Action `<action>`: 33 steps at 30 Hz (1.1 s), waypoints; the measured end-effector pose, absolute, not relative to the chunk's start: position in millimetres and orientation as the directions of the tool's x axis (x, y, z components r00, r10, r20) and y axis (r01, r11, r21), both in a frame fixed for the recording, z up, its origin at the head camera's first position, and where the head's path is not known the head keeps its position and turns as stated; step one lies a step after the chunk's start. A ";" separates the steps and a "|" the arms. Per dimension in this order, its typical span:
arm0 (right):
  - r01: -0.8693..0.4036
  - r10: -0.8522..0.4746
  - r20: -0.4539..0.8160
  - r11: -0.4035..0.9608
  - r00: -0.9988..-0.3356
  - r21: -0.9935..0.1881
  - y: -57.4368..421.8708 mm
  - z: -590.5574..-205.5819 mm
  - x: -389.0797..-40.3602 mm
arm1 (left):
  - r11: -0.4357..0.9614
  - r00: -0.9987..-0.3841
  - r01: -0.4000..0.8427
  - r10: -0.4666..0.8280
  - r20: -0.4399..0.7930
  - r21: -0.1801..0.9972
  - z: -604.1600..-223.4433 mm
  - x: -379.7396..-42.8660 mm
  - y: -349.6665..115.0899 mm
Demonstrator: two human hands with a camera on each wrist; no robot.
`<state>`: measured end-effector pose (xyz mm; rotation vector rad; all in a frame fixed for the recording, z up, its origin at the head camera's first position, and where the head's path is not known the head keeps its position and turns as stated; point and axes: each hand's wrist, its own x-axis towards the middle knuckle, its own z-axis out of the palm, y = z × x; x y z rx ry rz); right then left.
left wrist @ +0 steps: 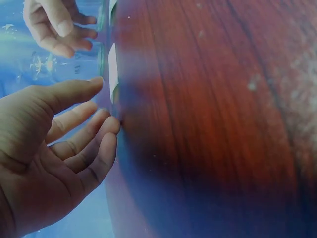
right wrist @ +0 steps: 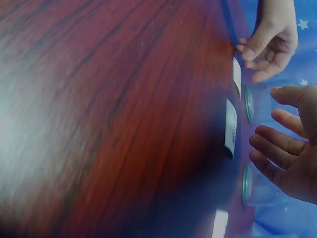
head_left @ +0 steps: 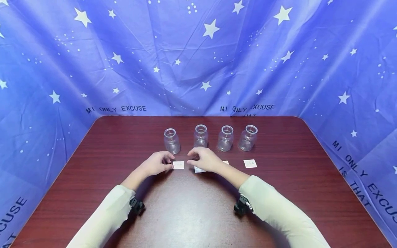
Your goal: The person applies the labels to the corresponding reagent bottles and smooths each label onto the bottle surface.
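In the head view my left hand (head_left: 156, 163) is at the left edge of a small white card (head_left: 179, 165) with faint writing. Its fingers are loosely bent, thumb apart, and hold nothing in the left wrist view. My right hand (head_left: 204, 159) hovers over a second card (head_left: 199, 169), partly covering it, and is close in front of a clear glass jar (head_left: 201, 132). Between its spread thumb and fingers there is nothing. A third card (head_left: 226, 162) is mostly hidden behind the right wrist. The leftmost glass jar (head_left: 172, 142) stands just behind the left fingertips.
Two more lidless glass jars, one (head_left: 225, 138) beside the other (head_left: 247, 138), stand upright to the right along the same row. A fourth white card (head_left: 250, 163) lies before the rightmost jar. The reddish wooden table (head_left: 102, 155) meets a blue star-patterned curtain (head_left: 180, 86).
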<state>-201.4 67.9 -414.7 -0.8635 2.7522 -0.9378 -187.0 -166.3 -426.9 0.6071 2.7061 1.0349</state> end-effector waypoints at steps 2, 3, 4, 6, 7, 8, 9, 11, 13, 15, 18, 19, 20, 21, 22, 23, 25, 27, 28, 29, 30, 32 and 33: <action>-0.489 -0.559 0.067 0.653 -0.826 -0.579 61.6 -416.7 -202.1 | 0.690 -0.901 0.310 0.433 -0.029 0.654 -428.3 -187.9 -166.1; -0.492 -0.563 0.063 0.655 -0.824 -0.574 58.8 -417.1 -202.3 | 0.696 -0.901 0.313 0.433 -0.030 0.646 -428.6 -188.2 -165.9; -0.493 -0.566 0.057 0.659 -0.822 -0.568 55.6 -417.4 -202.5 | 0.703 -0.901 0.318 0.432 -0.028 0.636 -429.2 -188.5 -166.1; -0.499 -0.575 0.043 0.669 -0.817 -0.551 50.9 -418.1 -203.1 | 0.712 -0.902 0.323 0.431 -0.025 0.624 -429.7 -188.6 -166.4; -0.503 -0.579 0.037 0.674 -0.815 -0.541 48.8 -418.3 -203.1 | 0.712 -0.901 0.326 0.433 -0.023 0.622 -429.8 -188.7 -166.4; -0.508 -0.582 0.030 0.683 -0.813 -0.525 47.0 -418.8 -202.8 | 0.712 -0.901 0.330 0.434 -0.019 0.620 -430.6 -188.9 -166.3; -0.514 -0.584 0.025 0.692 -0.811 -0.506 45.5 -419.7 -202.5 | 0.710 -0.900 0.335 0.436 -0.014 0.619 -431.3 -189.1 -166.2; -0.535 -0.592 0.025 0.709 -0.806 -0.460 43.1 -421.7 -201.7 | 0.708 -0.898 0.345 0.439 -0.001 0.616 -432.7 -189.5 -166.3; -0.559 -0.600 0.034 0.720 -0.799 -0.411 41.3 -423.9 -201.4 | 0.707 -0.896 0.358 0.443 0.012 0.610 -433.8 -189.6 -166.3; -0.578 -0.607 0.044 0.730 -0.794 -0.364 39.7 -426.3 -201.4 | 0.706 -0.897 0.362 0.442 0.021 0.609 -434.1 -189.4 -166.3; -0.598 -0.616 0.050 0.737 -0.786 -0.315 36.8 -429.0 -201.9 | 0.706 -0.897 0.368 0.442 0.030 0.605 -434.0 -188.5 -166.6; -0.601 -0.617 0.051 0.740 -0.786 -0.303 36.0 -429.5 -201.9 | 0.706 -0.897 0.369 0.441 0.032 0.604 -433.8 -188.4 -166.5; -0.600 -0.615 0.049 0.744 -0.787 -0.294 35.3 -429.8 -202.2 | 0.706 -0.898 0.366 0.439 0.031 0.607 -433.7 -188.1 -166.2; -0.600 -0.614 0.049 0.747 -0.788 -0.287 34.6 -430.0 -202.4 | 0.706 -0.900 0.362 0.436 0.029 0.608 -433.6 -187.9 -165.9; -0.598 -0.613 0.045 0.750 -0.789 -0.283 34.0 -429.9 -202.6 | 0.707 -0.899 0.364 0.436 0.031 0.607 -433.5 -187.7 -165.8; -0.596 -0.611 0.039 0.753 -0.791 -0.277 33.4 -429.7 -202.9 | 0.708 -0.901 0.358 0.432 0.027 0.609 -433.6 -187.7 -165.5; -0.590 -0.607 0.026 0.761 -0.795 -0.270 32.8 -428.7 -203.4 | 0.706 -0.905 0.348 0.426 0.023 0.617 -433.7 -187.3 -165.3; -0.583 -0.602 0.021 0.765 -0.798 -0.274 33.0 -426.8 -203.8 | 0.704 -0.906 0.344 0.424 0.022 0.622 -434.3 -187.0 -165.8; -0.579 -0.598 0.023 0.765 -0.801 -0.283 33.4 -425.4 -204.0 | 0.701 -0.907 0.340 0.420 0.023 0.627 -434.5 -186.8 -166.1; -0.575 -0.593 0.031 0.765 -0.804 -0.290 34.1 -424.1 -204.1 | 0.696 -0.911 0.327 0.411 0.018 0.639 -434.7 -186.6 -166.4; -0.573 -0.589 0.043 0.764 -0.807 -0.298 34.9 -422.6 -204.2 | 0.690 -0.914 0.317 0.405 0.016 0.651 -434.8 -186.5 -166.7; -0.571 -0.583 0.071 0.754 -0.810 -0.325 36.9 -419.5 -204.2 | 0.671 -0.918 0.299 0.396 0.013 0.678 -434.7 -186.5 -167.5; -0.571 -0.581 0.082 0.748 -0.810 -0.339 37.9 -418.0 -204.0 | 0.656 -0.921 0.283 0.390 0.007 0.700 -434.4 -186.6 -167.7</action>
